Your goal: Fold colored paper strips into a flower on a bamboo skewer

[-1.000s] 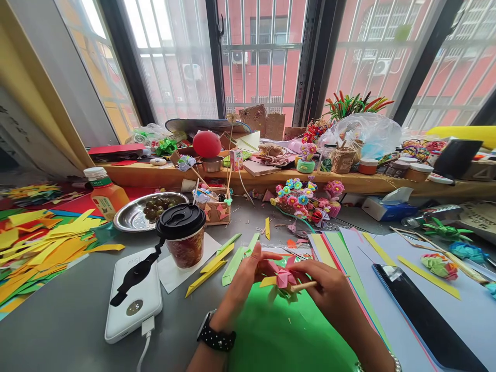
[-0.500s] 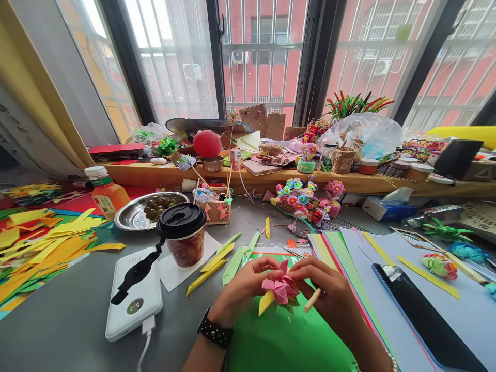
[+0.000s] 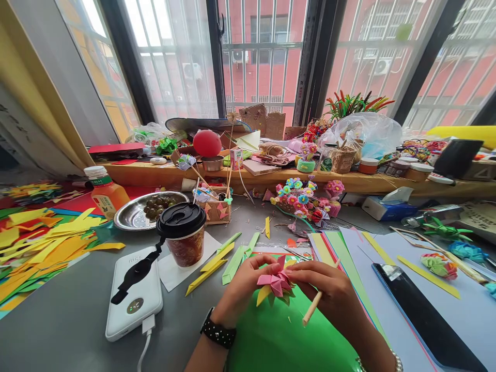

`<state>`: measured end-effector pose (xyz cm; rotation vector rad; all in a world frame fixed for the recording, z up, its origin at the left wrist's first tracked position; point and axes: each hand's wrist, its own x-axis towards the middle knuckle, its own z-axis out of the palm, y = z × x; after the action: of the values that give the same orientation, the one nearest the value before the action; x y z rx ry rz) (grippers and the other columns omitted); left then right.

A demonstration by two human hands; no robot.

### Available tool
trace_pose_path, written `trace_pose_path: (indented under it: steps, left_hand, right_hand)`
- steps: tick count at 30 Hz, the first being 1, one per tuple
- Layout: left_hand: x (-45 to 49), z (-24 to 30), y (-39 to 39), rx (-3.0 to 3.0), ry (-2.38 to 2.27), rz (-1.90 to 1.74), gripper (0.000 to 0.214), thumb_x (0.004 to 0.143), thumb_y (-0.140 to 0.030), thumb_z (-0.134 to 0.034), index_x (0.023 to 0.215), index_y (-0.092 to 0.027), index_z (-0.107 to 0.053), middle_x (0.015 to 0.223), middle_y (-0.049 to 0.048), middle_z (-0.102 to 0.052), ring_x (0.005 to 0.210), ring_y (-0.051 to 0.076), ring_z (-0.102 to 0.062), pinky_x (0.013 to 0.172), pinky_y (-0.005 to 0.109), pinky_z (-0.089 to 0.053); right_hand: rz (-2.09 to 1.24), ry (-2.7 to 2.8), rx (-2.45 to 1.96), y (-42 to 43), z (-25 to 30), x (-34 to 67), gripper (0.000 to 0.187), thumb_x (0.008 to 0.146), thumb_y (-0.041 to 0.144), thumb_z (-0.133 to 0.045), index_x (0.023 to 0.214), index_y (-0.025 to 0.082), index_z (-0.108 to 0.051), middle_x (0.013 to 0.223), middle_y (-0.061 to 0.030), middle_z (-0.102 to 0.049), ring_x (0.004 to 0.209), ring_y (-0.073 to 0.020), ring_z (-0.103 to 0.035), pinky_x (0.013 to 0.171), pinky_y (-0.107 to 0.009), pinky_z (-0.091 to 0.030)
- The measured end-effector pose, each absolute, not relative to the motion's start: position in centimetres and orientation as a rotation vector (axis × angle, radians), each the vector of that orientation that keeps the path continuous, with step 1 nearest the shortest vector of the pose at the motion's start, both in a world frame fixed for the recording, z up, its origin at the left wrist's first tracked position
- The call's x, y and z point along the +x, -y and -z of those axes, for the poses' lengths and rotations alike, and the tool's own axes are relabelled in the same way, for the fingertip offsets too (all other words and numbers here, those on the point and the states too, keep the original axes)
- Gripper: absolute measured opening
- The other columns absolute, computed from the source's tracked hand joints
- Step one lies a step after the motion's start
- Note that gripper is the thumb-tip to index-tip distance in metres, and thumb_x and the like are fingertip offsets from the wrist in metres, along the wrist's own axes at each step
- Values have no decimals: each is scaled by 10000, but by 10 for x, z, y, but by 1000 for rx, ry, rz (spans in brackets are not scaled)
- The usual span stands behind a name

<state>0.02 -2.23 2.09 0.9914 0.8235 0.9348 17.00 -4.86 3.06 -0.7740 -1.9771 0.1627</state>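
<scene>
Over a glossy green folder (image 3: pixel 287 341), a folded paper flower (image 3: pixel 277 284) with pink petals and yellow outer ones is held between both hands. My left hand (image 3: pixel 248 279) is closed on its left and back side, thumb against the pink petals. The fingertips of my right hand (image 3: pixel 325 289) pinch the flower's right edge. A thin wooden stick (image 3: pixel 312 308) also runs through my right hand, its blunt end sticking out below the palm. Folded yellow paper strips (image 3: pixel 211 263) and pale green strips (image 3: pixel 238 261) lie just left of the hands.
A lidded coffee cup (image 3: pixel 182 237) and a white power bank (image 3: pixel 135 294) with a cable stand on the left. Colored paper pieces (image 3: pixel 46 243) pile at far left. On the right, a phone (image 3: pixel 422 315) lies on paper sheets (image 3: pixel 360 258). Craft flowers (image 3: pixel 298 199) stand behind.
The flower has turned a little in my hands, showing more yellow at its upper right. The stick in my right hand has tilted and now extends lower.
</scene>
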Motion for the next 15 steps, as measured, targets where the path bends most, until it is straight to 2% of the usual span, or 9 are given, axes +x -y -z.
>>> trace_pose_path:
  steps: [8, 15]
  left_hand:
    - [1, -21, 22, 944, -829, -984, 323, 524, -366, -757, 604, -126, -557, 506, -37, -544, 442, 75, -477, 455, 198, -354]
    - [1, -17, 21, 925, -777, -982, 300, 573, -353, -738, 647, -128, -553, 526, -25, -570, 447, 80, -494, 461, 195, -356]
  right_hand:
    - [-100, 1976, -769, 50, -31, 169, 163, 812, 168, -533, 876, 215, -675, 812, -58, -703, 738, -148, -660, 645, -246, -555]
    - [-63, 1981, -773, 51, -35, 167, 165, 814, 172, -525, 865, 215, -675, 789, -55, -705, 716, -149, -665, 631, -241, -557]
